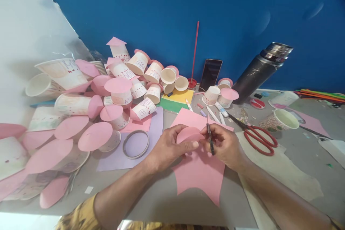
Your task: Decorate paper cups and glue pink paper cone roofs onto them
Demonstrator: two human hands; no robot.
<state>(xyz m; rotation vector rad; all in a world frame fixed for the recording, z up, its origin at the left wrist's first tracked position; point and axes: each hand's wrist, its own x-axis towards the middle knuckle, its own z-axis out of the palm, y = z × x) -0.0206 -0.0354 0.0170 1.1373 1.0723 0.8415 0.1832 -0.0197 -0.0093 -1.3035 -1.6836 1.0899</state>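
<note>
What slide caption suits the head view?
Left hand holds a round pink paper piece; right hand holds black-handled scissors.

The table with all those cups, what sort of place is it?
Probably a spot for making crafts: the table holds drawn-on paper cups, red-handled scissors and cut pink paper.

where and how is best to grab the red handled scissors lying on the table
Take the red-handled scissors by the red loops, probably coming from the right: the loops lie toward that side, while the dark blades point away to the far left.
</note>
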